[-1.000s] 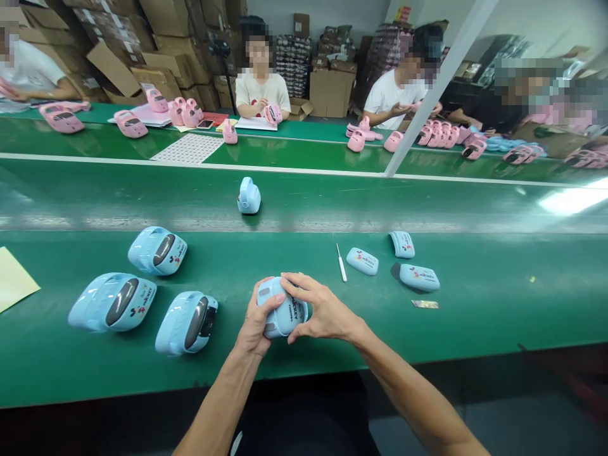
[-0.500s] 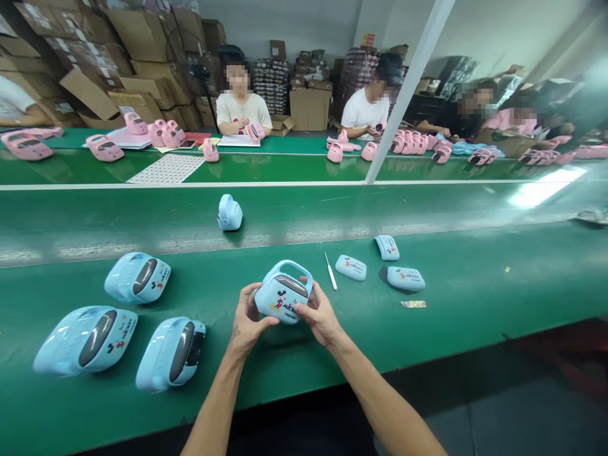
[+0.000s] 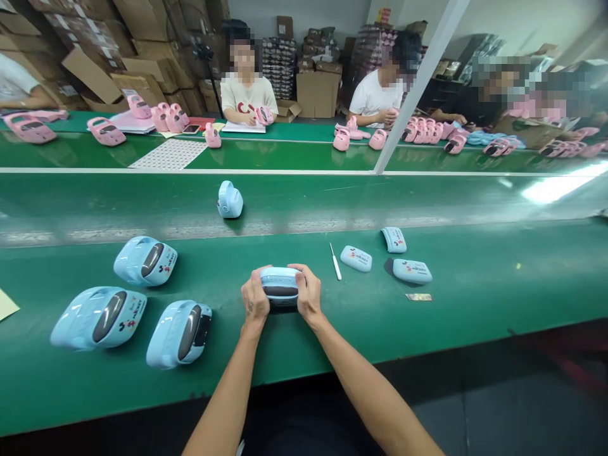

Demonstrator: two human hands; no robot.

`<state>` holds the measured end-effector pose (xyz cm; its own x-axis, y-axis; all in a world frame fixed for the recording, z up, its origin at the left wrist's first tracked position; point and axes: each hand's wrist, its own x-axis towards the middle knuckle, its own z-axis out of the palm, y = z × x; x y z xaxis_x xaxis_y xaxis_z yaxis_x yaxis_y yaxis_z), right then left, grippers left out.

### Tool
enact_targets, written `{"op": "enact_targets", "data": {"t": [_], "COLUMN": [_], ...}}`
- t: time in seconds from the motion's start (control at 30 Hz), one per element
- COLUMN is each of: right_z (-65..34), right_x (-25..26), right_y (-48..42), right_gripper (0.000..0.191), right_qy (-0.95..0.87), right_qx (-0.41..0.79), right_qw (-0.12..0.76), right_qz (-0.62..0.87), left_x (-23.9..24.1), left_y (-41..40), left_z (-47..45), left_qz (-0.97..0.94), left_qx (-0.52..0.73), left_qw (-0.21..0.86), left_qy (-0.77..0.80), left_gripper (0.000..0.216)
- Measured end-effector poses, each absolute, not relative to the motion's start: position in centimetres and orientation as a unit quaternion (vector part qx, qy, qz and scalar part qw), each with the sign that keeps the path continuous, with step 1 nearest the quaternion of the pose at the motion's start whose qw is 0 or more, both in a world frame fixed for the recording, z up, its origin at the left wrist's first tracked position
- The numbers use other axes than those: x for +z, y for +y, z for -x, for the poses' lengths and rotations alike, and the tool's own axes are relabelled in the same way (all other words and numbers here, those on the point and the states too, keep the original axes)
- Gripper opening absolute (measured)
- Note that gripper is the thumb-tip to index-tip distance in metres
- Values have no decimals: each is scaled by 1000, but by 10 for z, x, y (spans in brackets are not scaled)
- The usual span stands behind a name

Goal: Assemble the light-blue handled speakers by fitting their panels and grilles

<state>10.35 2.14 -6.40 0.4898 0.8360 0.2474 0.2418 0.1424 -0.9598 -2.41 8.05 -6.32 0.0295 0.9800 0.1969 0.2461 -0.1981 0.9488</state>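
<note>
My left hand (image 3: 256, 296) and my right hand (image 3: 310, 290) grip the two ends of a light blue handled device (image 3: 280, 275). Its top and dark oval window face up toward me, and the printed front is turned out of sight. Fingers of both hands wrap behind it, partly hidden. Right of my hands lies a thin white-handled pointed tool (image 3: 336, 263). Beyond it rest a printed light blue panel (image 3: 356, 258), a curved panel (image 3: 394, 240) and another panel (image 3: 412, 271).
Several similar blue devices (image 3: 99, 318) stand at left on the green table (image 3: 361, 335). A single blue device (image 3: 230, 200) sits farther back. A small strip (image 3: 418, 297) lies at right. Across the belt, people handle pink devices (image 3: 341, 139) near a slanted white post (image 3: 418, 82).
Both hands have tipped the blue device so its printed front no longer shows and its top faces me. My right hand has moved from its front to its end. The view has shifted slightly.
</note>
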Motion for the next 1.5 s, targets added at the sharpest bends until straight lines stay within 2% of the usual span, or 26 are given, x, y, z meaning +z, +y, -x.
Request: {"op": "enact_targets", "data": {"t": [0.1, 0.27, 0.4, 0.57, 0.7, 0.77, 0.9, 1.0, 1.1, 1.33, 1.5], "right_z": [-93, -91, -96, -114, -130, -138, -166, -202, -235, -265, -283], "right_x": [-63, -69, -73, -66, -57, -55, -50, -37, -24, -27, -40], "right_y": [32, 41, 46, 43, 35, 37, 74, 122, 166, 200, 188], "right_gripper": [62, 66, 67, 73, 44, 36, 32, 33, 28, 25, 44], "right_qy": [-421, -396, -399, -438, -467, -458, -418, -381, -355, -364, -401], "right_qx": [185, 175, 201, 289, 407, 424, 389, 338, 268, 172, 159], "right_qw": [605, 598, 599, 607, 582, 566, 569, 576, 581, 533, 499], "right_qz": [650, 674, 665, 597, 526, 539, 592, 639, 682, 744, 751], "left_x": [-61, -65, -64, -62, -61, -55, -26, -4, 7, 6, 0], "left_y": [82, 90, 90, 88, 91, 87, 55, 19, -9, -23, 7], "left_z": [24, 11, 6, 10, 12, 18, 55, 99, 141, 208, 242], "left_qz": [-622, -592, -574, -568, -568, -566, -569, -595, -527, -367, -299], "left_qx": [470, 477, 485, 488, 489, 498, 520, 497, 540, 572, 654], "left_qw": [367, 330, 328, 359, 403, 419, 413, 348, 288, 192, 139], "left_qy": [507, 559, 573, 557, 526, 506, 486, 527, 589, 709, 681], "left_gripper": [70, 68, 66, 68, 70, 68, 53, 40, 34, 42, 50]}}
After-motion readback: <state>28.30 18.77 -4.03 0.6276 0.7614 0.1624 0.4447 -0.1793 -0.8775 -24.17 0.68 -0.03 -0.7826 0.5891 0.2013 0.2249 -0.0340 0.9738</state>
